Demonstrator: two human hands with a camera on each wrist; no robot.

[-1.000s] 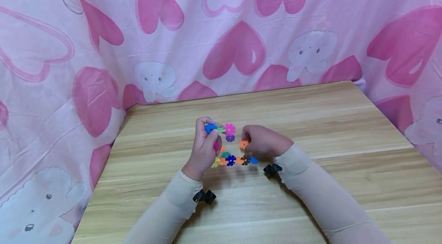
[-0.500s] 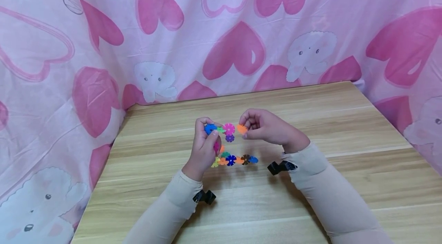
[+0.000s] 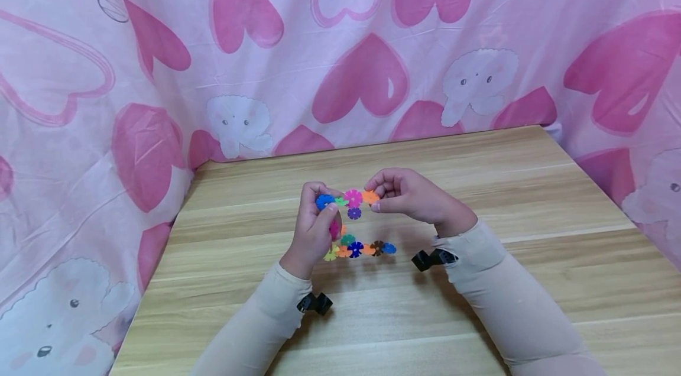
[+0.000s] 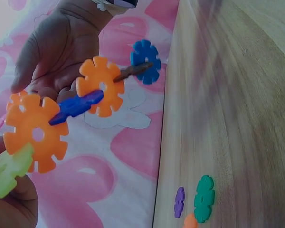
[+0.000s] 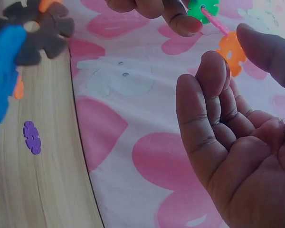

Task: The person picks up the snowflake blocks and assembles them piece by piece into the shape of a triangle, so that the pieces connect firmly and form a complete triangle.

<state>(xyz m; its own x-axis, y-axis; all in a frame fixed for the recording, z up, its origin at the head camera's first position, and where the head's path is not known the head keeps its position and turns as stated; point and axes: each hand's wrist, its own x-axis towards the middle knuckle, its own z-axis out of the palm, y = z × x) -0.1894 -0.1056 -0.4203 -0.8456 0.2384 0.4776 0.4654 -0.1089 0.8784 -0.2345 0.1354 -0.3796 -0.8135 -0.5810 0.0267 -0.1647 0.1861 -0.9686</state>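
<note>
My left hand (image 3: 315, 228) grips a linked run of notched plastic discs, with a blue disc (image 3: 324, 201) at its thumb. Beyond it come a small green disc (image 3: 340, 201) and a pink disc (image 3: 353, 198). From the same hand a lower chain hangs in the air: yellow-green (image 4: 9, 173), orange (image 4: 35, 135), dark blue, orange, brown (image 4: 133, 71) and blue discs. Thumb and fingertips of my right hand (image 3: 420, 198) pinch an orange disc (image 3: 370, 197) whose edge meets the pink disc. In the right wrist view that orange disc (image 5: 232, 53) joins the pink one.
Loose on the wooden table (image 3: 479, 305) lie a purple disc (image 3: 354, 213), a green disc (image 4: 204, 198) and an orange disc (image 4: 191, 221). A pink heart-patterned cloth (image 3: 245, 68) rises behind the table's back edge.
My right hand has lifted the orange disc from lower down, then brought it leftward against the pink disc. The left hand has stayed almost still with its chain.
</note>
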